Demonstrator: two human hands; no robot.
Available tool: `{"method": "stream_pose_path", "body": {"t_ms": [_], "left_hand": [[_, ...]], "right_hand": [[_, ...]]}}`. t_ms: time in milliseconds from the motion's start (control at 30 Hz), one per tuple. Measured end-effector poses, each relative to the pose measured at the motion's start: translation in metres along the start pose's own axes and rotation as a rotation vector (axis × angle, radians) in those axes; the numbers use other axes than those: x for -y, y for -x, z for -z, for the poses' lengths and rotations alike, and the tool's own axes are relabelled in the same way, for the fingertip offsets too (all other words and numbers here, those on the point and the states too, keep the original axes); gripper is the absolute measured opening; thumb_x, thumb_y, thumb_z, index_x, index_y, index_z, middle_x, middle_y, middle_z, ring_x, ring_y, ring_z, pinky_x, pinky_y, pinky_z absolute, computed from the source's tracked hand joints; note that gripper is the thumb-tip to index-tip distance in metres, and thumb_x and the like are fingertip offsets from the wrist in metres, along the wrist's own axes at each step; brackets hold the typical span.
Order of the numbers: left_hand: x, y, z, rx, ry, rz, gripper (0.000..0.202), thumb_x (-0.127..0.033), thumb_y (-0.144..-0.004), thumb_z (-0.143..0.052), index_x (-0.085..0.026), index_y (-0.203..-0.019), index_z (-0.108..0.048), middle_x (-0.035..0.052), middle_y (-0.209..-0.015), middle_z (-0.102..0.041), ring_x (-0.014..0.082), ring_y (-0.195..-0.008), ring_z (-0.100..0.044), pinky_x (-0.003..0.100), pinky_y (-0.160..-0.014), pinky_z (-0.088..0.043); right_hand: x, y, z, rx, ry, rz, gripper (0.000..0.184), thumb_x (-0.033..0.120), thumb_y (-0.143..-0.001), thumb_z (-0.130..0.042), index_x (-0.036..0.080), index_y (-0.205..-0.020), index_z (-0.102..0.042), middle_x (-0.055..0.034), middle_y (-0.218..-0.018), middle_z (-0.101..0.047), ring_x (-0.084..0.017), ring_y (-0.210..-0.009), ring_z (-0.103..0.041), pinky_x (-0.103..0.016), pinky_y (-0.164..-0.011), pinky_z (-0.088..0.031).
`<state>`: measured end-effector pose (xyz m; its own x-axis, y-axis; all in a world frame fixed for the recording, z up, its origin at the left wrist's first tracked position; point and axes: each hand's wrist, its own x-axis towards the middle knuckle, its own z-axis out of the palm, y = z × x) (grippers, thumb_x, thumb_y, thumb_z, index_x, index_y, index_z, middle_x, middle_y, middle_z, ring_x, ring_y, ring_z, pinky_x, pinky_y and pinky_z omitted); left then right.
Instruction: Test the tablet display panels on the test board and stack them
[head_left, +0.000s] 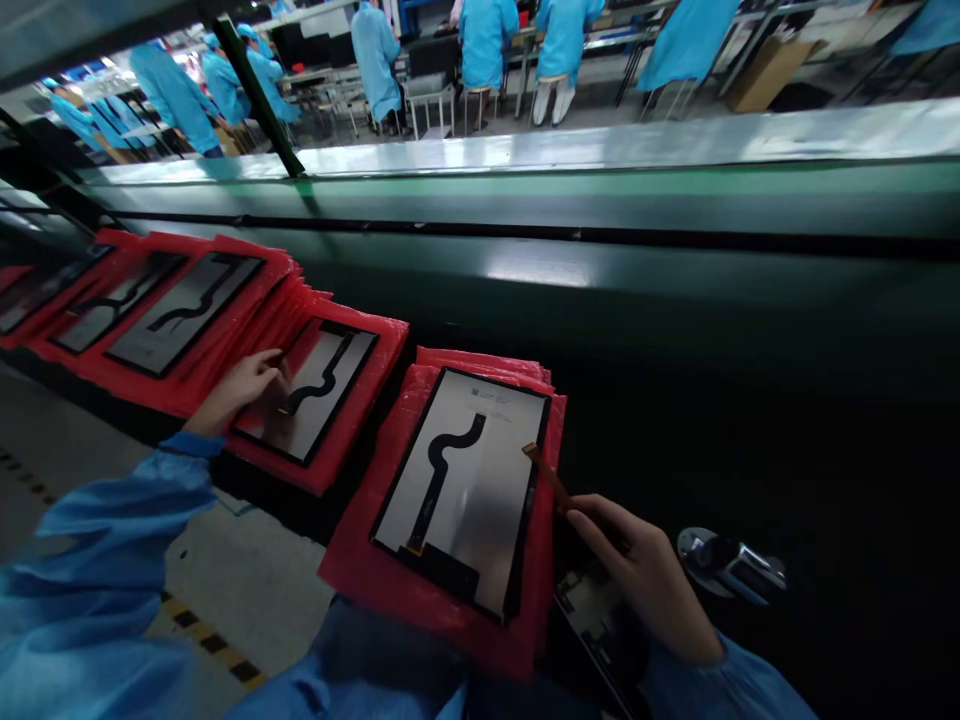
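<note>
A display panel (480, 500) with a pale back, dark border and curving black ribbon cable (433, 468) lies on a stack of red wrapping sheets (352, 560) in front of me. My right hand (637, 560) pinches a thin orange-brown flex cable (551, 478) between thumb and fingers, its tip over the panel's right edge. Further left, my left hand (241, 388) rests at the left edge of a second display panel (326, 395), fingers loosely extended and nothing visible in them. That panel also carries a black ribbon cable and lies on red wrapping.
More panels (184, 315) on red sheets line the bench to the left. A shiny metal device (731, 565) sits right of my right hand, and a dark part (600, 615) lies partly beneath it. A green conveyor (525, 270) runs beyond; people in blue smocks (484, 45) work behind.
</note>
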<state>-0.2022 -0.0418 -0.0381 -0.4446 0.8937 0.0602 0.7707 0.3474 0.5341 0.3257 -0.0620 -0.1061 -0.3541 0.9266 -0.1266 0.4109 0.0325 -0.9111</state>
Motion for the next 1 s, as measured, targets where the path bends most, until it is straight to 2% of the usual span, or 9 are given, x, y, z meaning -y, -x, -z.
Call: {"method": "stream_pose_path", "body": {"t_ms": [67, 133, 200, 333, 433, 600, 767, 867, 1000], "left_hand": [[-0.017, 0.012, -0.014, -0.065, -0.114, -0.005, 0.044, -0.021, -0.080, -0.055, -0.007, -0.121, -0.057, 0.0237, -0.125, -0.057, 0.0439, -0.123, -0.048, 0.064, -0.105, -0.034], [-0.046, 0.030, -0.028, -0.153, -0.208, -0.103, 0.052, -0.022, -0.085, -0.050, -0.008, -0.135, -0.050, 0.0252, -0.144, -0.039, 0.0461, -0.137, -0.029, 0.064, -0.111, -0.023], [-0.083, 0.048, -0.045, -0.183, -0.257, -0.330, 0.045, -0.022, -0.090, -0.044, -0.010, -0.133, -0.053, 0.0214, -0.135, -0.047, 0.0394, -0.130, -0.039, 0.055, -0.111, -0.030], [-0.159, 0.072, -0.087, 0.274, -0.007, -0.754, 0.030, -0.020, -0.097, -0.040, -0.018, -0.113, -0.065, 0.0101, -0.113, -0.060, 0.0250, -0.109, -0.053, 0.041, -0.100, -0.042], [-0.191, 0.072, -0.120, 0.400, 0.043, -0.887, 0.028, -0.020, -0.099, -0.038, -0.016, -0.109, -0.064, 0.0097, -0.109, -0.059, 0.0241, -0.104, -0.050, 0.041, -0.096, -0.041], [-0.198, 0.066, -0.137, 0.443, -0.053, -0.843, 0.039, -0.032, -0.102, -0.031, -0.015, -0.080, -0.059, 0.0099, -0.092, -0.055, 0.0258, -0.092, -0.047, 0.045, -0.093, -0.038], [-0.190, 0.083, -0.115, 0.876, 0.259, -0.702, 0.061, -0.045, -0.105, -0.016, -0.018, -0.072, -0.060, 0.0041, -0.086, -0.056, 0.0190, -0.084, -0.053, 0.033, -0.086, -0.040], [-0.189, 0.085, -0.118, 0.704, 0.263, -0.731, 0.051, -0.041, -0.105, -0.020, -0.017, -0.092, -0.063, 0.0058, -0.101, -0.056, 0.0198, -0.097, -0.053, 0.033, -0.093, -0.039], [-0.189, 0.081, -0.136, 0.438, 0.064, -0.842, 0.043, -0.040, -0.104, -0.025, -0.013, -0.106, -0.058, 0.0116, -0.108, -0.053, 0.0258, -0.106, -0.047, 0.044, -0.102, -0.034]], "right_hand": [[0.003, 0.000, 0.001, -0.011, -0.038, 0.028, 0.040, 0.057, -0.088, -0.060, 0.019, -0.083, -0.071, -0.0040, -0.077, -0.069, -0.019, -0.070, -0.065, -0.026, -0.060, -0.052], [0.006, 0.001, 0.003, 0.000, -0.109, 0.042, 0.039, 0.057, -0.087, -0.063, 0.019, -0.081, -0.070, -0.0042, -0.077, -0.068, -0.019, -0.070, -0.064, -0.025, -0.061, -0.052], [0.009, 0.001, 0.003, 0.018, -0.196, 0.052, 0.037, 0.055, -0.087, -0.065, 0.018, -0.084, -0.070, -0.0055, -0.082, -0.069, -0.019, -0.076, -0.065, -0.025, -0.066, -0.054], [0.012, 0.000, -0.001, 0.026, -0.283, 0.073, 0.034, 0.052, -0.086, -0.068, 0.018, -0.086, -0.069, -0.0056, -0.084, -0.069, -0.019, -0.079, -0.066, -0.026, -0.071, -0.055], [0.011, 0.001, -0.003, 0.013, -0.276, 0.080, 0.035, 0.053, -0.086, -0.068, 0.018, -0.086, -0.070, -0.0061, -0.084, -0.070, -0.019, -0.079, -0.066, -0.028, -0.073, -0.056], [0.011, 0.004, -0.002, -0.018, -0.318, 0.107, 0.034, 0.051, -0.087, -0.068, 0.017, -0.086, -0.069, -0.0059, -0.081, -0.069, -0.018, -0.076, -0.066, -0.028, -0.073, -0.057], [0.014, 0.007, -0.006, -0.018, -0.384, 0.120, 0.030, 0.048, -0.091, -0.065, 0.018, -0.089, -0.069, -0.0050, -0.081, -0.069, -0.016, -0.074, -0.065, -0.026, -0.070, -0.055], [0.016, 0.006, -0.011, 0.007, -0.382, 0.116, 0.032, 0.050, -0.090, -0.064, 0.018, -0.089, -0.069, -0.0047, -0.080, -0.068, -0.016, -0.073, -0.063, -0.026, -0.067, -0.053], [0.017, 0.006, -0.015, 0.007, -0.384, 0.111, 0.032, 0.050, -0.090, -0.065, 0.018, -0.090, -0.069, -0.0047, -0.081, -0.068, -0.016, -0.073, -0.063, -0.027, -0.069, -0.053]]}}
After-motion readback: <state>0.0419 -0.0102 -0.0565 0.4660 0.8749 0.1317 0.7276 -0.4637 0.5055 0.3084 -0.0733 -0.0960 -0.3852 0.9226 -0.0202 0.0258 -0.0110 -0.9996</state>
